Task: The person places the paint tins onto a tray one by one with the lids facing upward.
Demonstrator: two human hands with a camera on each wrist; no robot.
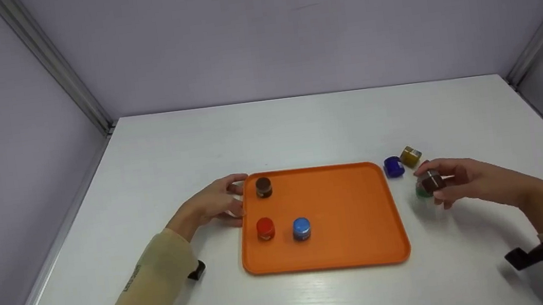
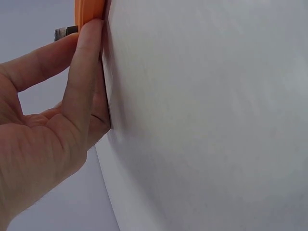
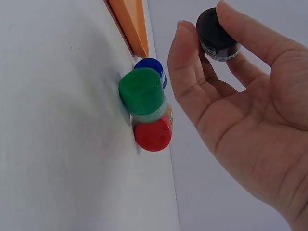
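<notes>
Black jar is off the table, pinched in the right hand between thumb and fingertips, right of the tray and just past its right rim; wrist view shows the jar tipped, cap end pointing away from the palm, other fingers loosely curled. Tray lies left of that hand; right hand is plainly the nearer one to the jar, left is well apart on the opposite side.

Left hand sits at the tray's far-left corner, fingers curled against the rim, thumb on the table side; holds nothing else; wrist view shows fingertips touching the orange edge.

Under and just beside the right hand: green jar, red jar, blue jar, yellow jar, all on the table near the tray's far-right corner.

On the tray: brown jar far left; red-capped jar and blue-capped jar near left, upright, apart.
</notes>
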